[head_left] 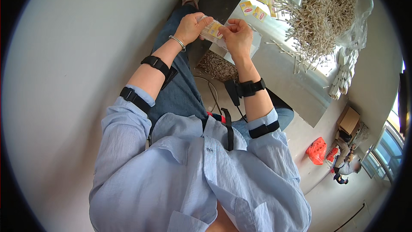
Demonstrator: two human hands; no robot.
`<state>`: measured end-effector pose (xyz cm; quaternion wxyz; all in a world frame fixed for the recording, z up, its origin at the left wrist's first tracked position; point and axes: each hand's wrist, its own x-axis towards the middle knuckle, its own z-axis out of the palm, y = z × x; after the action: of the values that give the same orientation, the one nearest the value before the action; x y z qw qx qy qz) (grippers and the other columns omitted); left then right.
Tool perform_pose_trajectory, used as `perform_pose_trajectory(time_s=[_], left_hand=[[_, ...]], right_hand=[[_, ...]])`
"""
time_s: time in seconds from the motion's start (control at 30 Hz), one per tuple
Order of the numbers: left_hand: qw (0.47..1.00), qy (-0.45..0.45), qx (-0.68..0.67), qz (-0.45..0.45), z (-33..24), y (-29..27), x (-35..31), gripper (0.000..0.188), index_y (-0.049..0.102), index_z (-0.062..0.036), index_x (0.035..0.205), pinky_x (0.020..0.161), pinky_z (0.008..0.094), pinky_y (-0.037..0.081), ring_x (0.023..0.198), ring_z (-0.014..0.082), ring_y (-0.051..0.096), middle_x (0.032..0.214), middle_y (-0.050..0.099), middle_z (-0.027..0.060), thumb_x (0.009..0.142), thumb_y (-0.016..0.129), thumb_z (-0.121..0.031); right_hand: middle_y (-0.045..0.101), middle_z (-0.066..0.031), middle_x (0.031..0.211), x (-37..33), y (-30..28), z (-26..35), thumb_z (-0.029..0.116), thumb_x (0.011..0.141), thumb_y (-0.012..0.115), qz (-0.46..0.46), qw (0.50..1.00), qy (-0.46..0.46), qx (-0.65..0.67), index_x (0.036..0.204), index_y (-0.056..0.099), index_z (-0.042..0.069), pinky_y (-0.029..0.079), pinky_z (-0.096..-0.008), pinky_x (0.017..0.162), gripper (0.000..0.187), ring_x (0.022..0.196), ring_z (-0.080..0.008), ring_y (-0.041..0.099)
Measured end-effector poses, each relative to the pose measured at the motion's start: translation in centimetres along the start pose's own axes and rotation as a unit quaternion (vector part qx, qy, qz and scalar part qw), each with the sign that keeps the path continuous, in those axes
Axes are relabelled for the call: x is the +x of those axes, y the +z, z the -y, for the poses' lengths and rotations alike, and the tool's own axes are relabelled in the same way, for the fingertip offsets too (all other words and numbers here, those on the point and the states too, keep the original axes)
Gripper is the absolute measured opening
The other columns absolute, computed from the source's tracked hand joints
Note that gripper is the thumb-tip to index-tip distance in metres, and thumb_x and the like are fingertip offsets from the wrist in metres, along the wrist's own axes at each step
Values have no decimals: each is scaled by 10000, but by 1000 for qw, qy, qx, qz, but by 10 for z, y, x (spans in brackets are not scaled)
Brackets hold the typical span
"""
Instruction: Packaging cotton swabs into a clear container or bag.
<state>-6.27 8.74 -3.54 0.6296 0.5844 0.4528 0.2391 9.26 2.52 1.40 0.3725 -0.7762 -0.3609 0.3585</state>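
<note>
Honestly, both hands are pinching one small clear packet with a yellow label, held just off the metal table edge: left hand grips its end, right hand nips the opposite side. I'd keep it level and the grip light, so the contents don't bend.

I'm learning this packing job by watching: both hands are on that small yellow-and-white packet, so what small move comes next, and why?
Probably spread the small yellow-and-white packet open: the left hand grips one end, the right hand pinches the other, and the pile of thin pale sticks lies untouched beside them.
</note>
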Motion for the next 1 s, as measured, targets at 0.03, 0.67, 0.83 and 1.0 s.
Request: perform_pose_trajectory(time_s=[0.03,0.67,0.83,1.0], left_hand=[[1000,1,0,0,0,0,0,420,654,6,892,473,262,521,565,146,660,710,680,97,919,617,-412],[1000,0,-25,12,-6,-3,-2,407,652,-36,904,439,206,433,498,83,587,673,629,21,941,577,-434],[999,-21,-20,14,-13,-1,1,355,655,-29,879,460,233,486,545,103,614,678,631,36,934,595,-375],[999,-34,-16,24,-8,-12,0,322,647,-43,883,423,207,396,492,78,571,653,617,13,947,571,-349]], right_hand=[[687,-99,732,-2,1,0,63,708,766,0,1000,1,0,969,642,-21,532,-309,634,301,666,-182,668],[650,-140,817,-14,11,5,-14,743,664,-47,988,-136,-56,991,610,9,513,-384,663,255,739,-293,648],[659,-133,865,-10,17,1,30,776,605,-71,980,-165,-83,991,617,51,514,-426,727,216,825,-341,646],[627,-110,919,-18,27,9,52,784,616,-102,969,-194,-115,1011,632,92,515,-408,720,230,818,-316,638]])
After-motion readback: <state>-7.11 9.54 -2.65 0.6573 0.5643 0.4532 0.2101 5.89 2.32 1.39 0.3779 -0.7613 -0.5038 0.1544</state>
